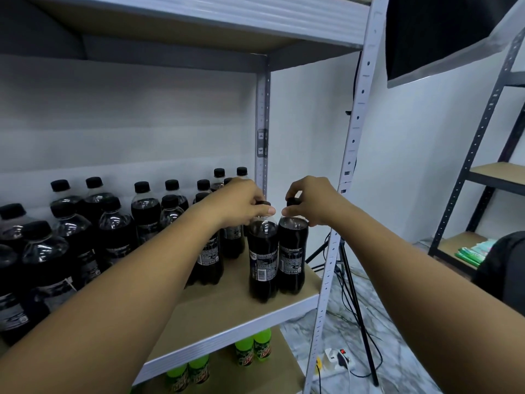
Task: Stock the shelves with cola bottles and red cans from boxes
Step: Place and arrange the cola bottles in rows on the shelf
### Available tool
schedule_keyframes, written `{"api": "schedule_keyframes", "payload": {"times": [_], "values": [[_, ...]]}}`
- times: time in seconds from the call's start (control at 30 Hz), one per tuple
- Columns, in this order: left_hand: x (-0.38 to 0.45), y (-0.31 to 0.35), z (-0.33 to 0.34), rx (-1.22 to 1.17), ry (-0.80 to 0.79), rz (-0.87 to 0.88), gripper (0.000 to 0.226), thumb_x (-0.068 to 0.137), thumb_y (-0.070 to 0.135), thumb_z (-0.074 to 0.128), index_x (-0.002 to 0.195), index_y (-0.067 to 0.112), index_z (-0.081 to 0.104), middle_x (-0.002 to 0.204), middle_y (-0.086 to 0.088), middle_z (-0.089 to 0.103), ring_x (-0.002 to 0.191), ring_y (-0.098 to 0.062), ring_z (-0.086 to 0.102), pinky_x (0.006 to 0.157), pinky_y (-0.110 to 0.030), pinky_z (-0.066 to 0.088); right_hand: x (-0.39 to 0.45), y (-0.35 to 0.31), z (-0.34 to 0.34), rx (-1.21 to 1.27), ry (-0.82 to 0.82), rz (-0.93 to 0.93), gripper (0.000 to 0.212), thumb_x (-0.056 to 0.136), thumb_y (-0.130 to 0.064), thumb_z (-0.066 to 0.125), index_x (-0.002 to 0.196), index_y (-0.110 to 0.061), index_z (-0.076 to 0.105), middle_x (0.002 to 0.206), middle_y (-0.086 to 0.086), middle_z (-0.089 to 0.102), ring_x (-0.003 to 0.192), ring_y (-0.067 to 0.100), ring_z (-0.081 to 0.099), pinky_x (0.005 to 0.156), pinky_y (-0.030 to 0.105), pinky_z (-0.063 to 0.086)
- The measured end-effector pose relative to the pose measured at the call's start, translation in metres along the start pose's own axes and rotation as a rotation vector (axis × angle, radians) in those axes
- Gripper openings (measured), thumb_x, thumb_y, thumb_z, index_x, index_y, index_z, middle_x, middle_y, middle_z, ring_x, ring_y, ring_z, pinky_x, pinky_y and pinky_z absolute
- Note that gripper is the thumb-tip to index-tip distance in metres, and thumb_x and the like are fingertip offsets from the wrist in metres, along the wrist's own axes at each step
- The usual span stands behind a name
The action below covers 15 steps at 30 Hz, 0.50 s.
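**Operator:** Report the scene, left of frame to right.

**Inspector:** Stocked cola bottles (71, 245) fill the left and centre of the wooden shelf (227, 305) in rows. At centre, the left hand (241, 203) pinches the cap of one cola bottle (262, 260); just right of it, the right hand (312, 201) pinches the cap of a second bottle (292, 257). Both bottles stand upright on the board, sides touching or nearly so.

**Operator:** Reason for the cap grip?

**Inspector:** Probably clearance: fingers at the top stay out of the gaps between neighbouring bottles (a body grip would likely need side room).

**Operator:** Edges and free room?

**Inspector:** The pair stands near the shelf's right end, close to the front upright (341, 223). Bare board shows in front of them and between them and the row behind. Ample height remains under the upper shelf. At lower centre, green bottles (252, 348) occupy the shelf below. No red cans or boxes are in view.
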<state>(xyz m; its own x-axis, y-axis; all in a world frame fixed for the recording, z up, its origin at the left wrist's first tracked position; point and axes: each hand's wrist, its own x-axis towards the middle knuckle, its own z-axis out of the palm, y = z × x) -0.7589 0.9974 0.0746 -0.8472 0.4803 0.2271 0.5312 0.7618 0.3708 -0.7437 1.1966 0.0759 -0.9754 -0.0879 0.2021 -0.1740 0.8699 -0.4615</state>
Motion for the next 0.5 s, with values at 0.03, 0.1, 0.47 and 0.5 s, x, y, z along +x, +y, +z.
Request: {"api": "schedule_keyframes", "payload": {"times": [0.03,0.1,0.47,0.5], "values": [[0.000,0.001,0.000,0.002,0.002,-0.009,0.034,0.092,0.049,0.072,0.088,0.015,0.076,0.074,-0.005,0.074,0.071,-0.020,0.073,0.078,-0.047,0.062,0.000,0.000,0.000,0.007,-0.003,0.004,0.032,0.082,-0.026,0.085,0.108,-0.012,0.072,0.097,0.009,0.065,0.062,0.022,0.063,0.048,0.028,0.055],[0.000,0.002,-0.001,0.009,0.009,-0.043,0.037,0.089,0.052,0.074,0.085,0.015,0.076,0.071,-0.003,0.073,0.071,-0.020,0.072,0.078,-0.045,0.062,0.000,0.000,-0.001,0.027,-0.004,0.017,0.033,0.080,-0.026,0.087,0.106,-0.013,0.072,0.098,0.011,0.066,0.066,0.026,0.067,0.052,0.033,0.061],[0.002,0.011,0.001,0.027,0.076,-0.142,0.048,0.082,0.051,0.081,0.072,0.004,0.076,0.062,-0.009,0.073,0.067,-0.023,0.073,0.069,-0.032,0.059,-0.001,0.000,-0.001,0.030,0.012,0.072,0.037,0.085,-0.035,0.081,0.105,-0.005,0.072,0.096,0.012,0.070,0.071,0.026,0.068,0.074,0.042,0.063],[0.003,0.008,-0.001,-0.004,0.042,-0.140,0.044,0.082,0.050,0.081,0.075,0.007,0.078,0.064,-0.008,0.074,0.070,-0.022,0.074,0.073,-0.034,0.061,0.000,0.001,-0.002,0.029,-0.005,0.064,0.034,0.086,-0.031,0.081,0.107,-0.007,0.072,0.098,0.011,0.071,0.070,0.025,0.068,0.072,0.040,0.063]]}}
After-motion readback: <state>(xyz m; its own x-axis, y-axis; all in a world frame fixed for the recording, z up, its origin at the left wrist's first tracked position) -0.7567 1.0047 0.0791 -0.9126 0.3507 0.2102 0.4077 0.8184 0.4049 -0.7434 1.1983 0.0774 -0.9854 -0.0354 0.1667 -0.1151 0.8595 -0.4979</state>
